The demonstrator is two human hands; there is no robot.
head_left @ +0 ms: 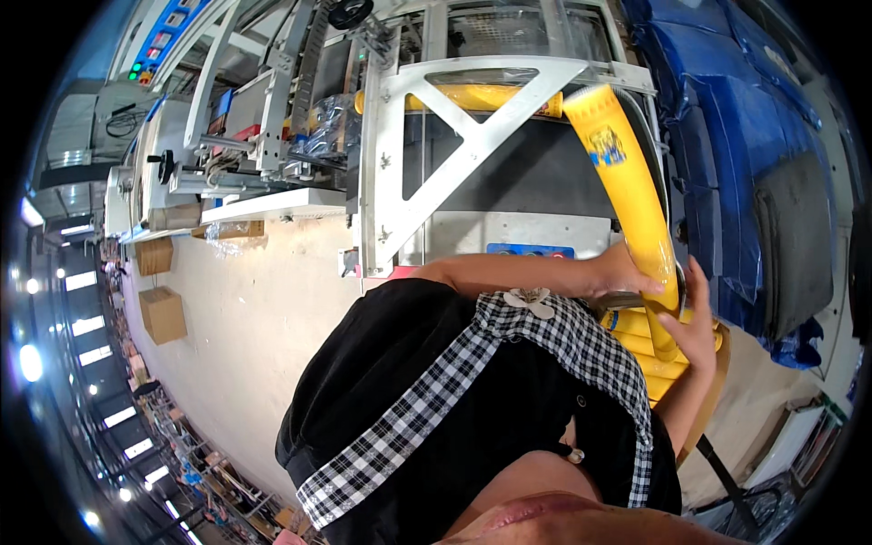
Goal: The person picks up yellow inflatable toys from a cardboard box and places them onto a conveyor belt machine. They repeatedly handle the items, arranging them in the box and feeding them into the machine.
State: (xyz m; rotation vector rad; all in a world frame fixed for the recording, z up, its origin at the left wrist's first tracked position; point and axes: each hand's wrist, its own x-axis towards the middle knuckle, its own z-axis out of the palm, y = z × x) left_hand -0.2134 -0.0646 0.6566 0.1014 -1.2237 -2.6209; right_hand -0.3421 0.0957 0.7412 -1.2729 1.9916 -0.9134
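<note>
Hold on the yellow tube: judged to be mid-handling, with both hands at the near part; seems to call next for a firm grasp there, and for keeping the unsupported far end off the white frame.
Left hand: wrapped round the tube from the left; closed on it, by the look of the fingertips.
Right hand: only part closed, at the right of the near end; thumb lying over the tube, contact hard to tell; fingers spread.
Tube's place: slanting from above the carton at near right toward far left; touching the tubes inside or not, cannot tell.
Tube's look: bright yellow, glossy, long and slim; pale-rimmed at the far end; marked with a small multicoloured print.
Dark belt: bearing a similar tube beyond the frame.
</note>
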